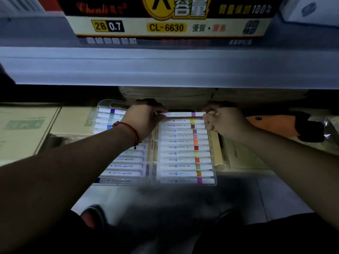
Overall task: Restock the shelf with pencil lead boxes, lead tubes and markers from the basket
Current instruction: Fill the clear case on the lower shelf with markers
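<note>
Beneath the front lip of the upper shelf [165, 70], where a pencil lead box [165, 27] marked 0.7 stood, the work went on in the dim space below. At the far left lay flat cardboard boxes [27, 129]. Just beside them sat an open clear marker case [154, 162], its two halves spread side by side and its near edge reaching out over the floor [266, 195].

The left hand [145, 120], with a red cord bracelet [133, 132] at the wrist, reached across the left half of the case. Its fingers were clamped on the left end of a single white marker [183, 114] with a purple band. That marker lay crosswise at the far edge of the right half, above a full row of other markers [185, 147]. The right hand [223, 121] gripped the marker's other end, fingers curled round it. To the right of that hand, well apart from the case, lay an orange and black soft object [278, 125].

The step in hand looked to be the marker part of the restocking: seating this last marker in the top slot of the right half. In the poor light it could not be told whether the marker was already pressed home or held just above its slot.

The next move would call for even downward pressure at both ends so the marker snapped in level with its neighbours. After that, both hands would need to let go and fold the case shut. The basket did not show in view.
</note>
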